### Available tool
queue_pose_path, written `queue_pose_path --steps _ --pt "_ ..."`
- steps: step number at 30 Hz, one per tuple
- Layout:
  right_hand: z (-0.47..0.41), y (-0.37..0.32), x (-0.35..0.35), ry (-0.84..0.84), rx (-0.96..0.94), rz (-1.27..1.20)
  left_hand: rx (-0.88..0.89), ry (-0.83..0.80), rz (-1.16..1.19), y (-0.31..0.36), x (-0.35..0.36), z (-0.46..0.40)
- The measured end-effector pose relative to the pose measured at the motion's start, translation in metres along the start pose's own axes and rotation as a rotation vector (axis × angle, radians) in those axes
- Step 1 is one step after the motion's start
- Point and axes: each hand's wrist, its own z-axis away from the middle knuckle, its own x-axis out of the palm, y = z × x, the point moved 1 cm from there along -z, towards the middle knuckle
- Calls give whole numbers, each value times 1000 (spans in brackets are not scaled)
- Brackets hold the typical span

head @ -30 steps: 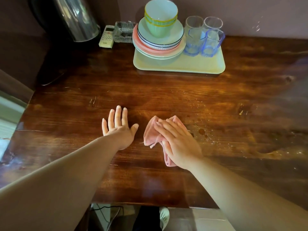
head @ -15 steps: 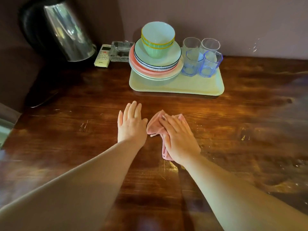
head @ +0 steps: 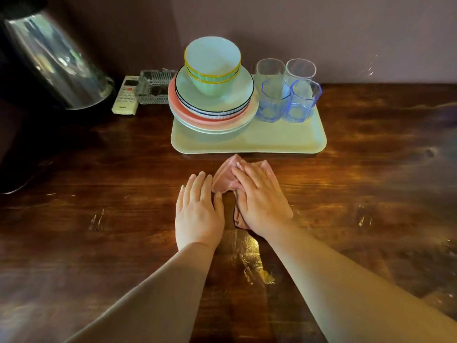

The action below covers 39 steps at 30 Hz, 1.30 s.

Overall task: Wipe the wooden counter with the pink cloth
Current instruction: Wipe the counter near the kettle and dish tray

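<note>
Dark wooden surface [head: 371,194], smeared near the front edge. Pink cloth [head: 223,178] pinned flat under right hand [head: 262,201], fingers straight, long axis running toward tray [head: 247,144] just beyond. Left hand [head: 197,214] flat alongside, touching cloth's edge.

Cloth [head: 226,178] under right hand [head: 262,201] at counter [head: 371,219] centre; left hand [head: 197,214] just beside at nine o'clock. Tray [head: 284,142] of dishes at twelve; kettle [head: 54,60] at ten.
</note>
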Motion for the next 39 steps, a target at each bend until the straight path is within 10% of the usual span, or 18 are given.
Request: queue_pose_path --steps 39 --pt "46 68 -10 29 111 24 -9 -78 -206 12 -1 0"
